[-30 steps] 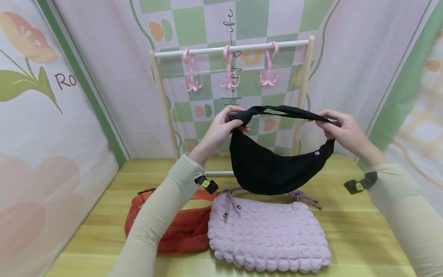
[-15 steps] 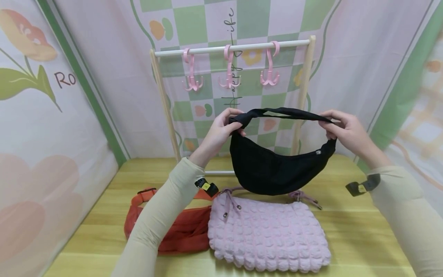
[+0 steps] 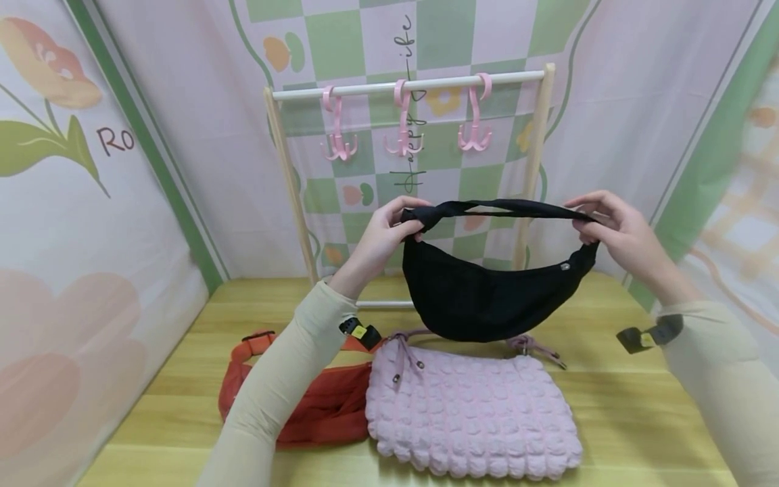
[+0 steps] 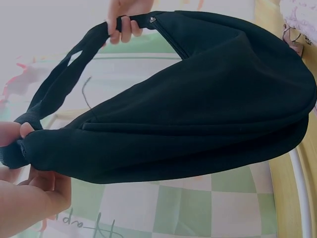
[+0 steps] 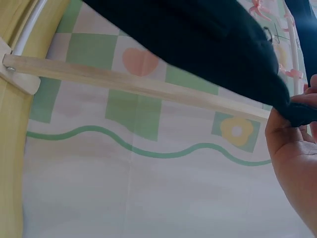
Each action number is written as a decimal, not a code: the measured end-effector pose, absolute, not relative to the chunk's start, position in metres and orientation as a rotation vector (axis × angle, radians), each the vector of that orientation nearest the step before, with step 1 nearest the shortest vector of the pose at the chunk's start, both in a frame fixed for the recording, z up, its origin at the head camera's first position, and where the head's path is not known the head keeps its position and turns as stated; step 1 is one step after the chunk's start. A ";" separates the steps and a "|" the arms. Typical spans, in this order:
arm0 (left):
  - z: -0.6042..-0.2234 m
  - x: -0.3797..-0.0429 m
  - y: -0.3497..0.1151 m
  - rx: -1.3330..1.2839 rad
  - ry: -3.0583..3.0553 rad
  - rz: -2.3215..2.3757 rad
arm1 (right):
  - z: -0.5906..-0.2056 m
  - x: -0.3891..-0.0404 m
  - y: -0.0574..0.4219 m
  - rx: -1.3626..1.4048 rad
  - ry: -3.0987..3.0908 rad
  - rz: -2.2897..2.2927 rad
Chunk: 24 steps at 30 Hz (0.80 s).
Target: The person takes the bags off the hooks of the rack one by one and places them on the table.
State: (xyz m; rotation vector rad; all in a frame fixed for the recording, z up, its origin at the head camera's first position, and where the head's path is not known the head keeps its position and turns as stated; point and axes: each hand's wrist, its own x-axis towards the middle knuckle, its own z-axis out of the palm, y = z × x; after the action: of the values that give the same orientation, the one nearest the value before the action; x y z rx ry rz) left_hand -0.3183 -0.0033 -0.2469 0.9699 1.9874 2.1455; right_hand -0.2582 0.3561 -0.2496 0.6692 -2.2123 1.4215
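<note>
A black crescent-shaped shoulder bag (image 3: 487,297) hangs in the air between both hands, its strap (image 3: 517,207) stretched across the top. My left hand (image 3: 386,233) grips the knotted left end of the strap, thumb on the near side. At the other end, my right hand (image 3: 621,237) pinches the strap close to the zipper end. In the left wrist view the bag (image 4: 208,99) shows a zipped opening and a long fold. The right wrist view has the right hand (image 5: 297,148) holding the narrow end of the dark fabric.
A quilted pink bag (image 3: 471,412) and a red-orange bag (image 3: 328,406) lie on the wooden table (image 3: 176,399). Behind stands a rack with a white bar (image 3: 365,88), where pink hooks (image 3: 339,128) hang. Printed curtains (image 3: 201,135) enclose the table's back and sides.
The right hand has moved slightly right and down, drawing the strap flatter and lower. The left hand has shifted slightly down and left. Both keep hold of the black bag.
</note>
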 end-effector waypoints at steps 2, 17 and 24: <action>-0.248 -0.319 -0.004 0.989 2.002 2.133 | -0.250 -0.258 0.358 0.698 -2.191 1.429; -0.256 -0.320 -0.006 1.051 1.989 2.125 | -0.258 -0.253 0.364 0.853 -2.091 1.567; -0.256 -0.317 -0.008 1.045 1.954 2.139 | -0.261 -0.250 0.367 0.887 -2.056 1.624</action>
State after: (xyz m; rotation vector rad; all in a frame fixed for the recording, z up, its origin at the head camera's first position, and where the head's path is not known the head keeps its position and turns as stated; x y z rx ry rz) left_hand -0.3173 -0.0079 -0.2559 1.0447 1.9542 2.1389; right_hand -0.2497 0.3667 -0.2605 0.8874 -2.0558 1.6243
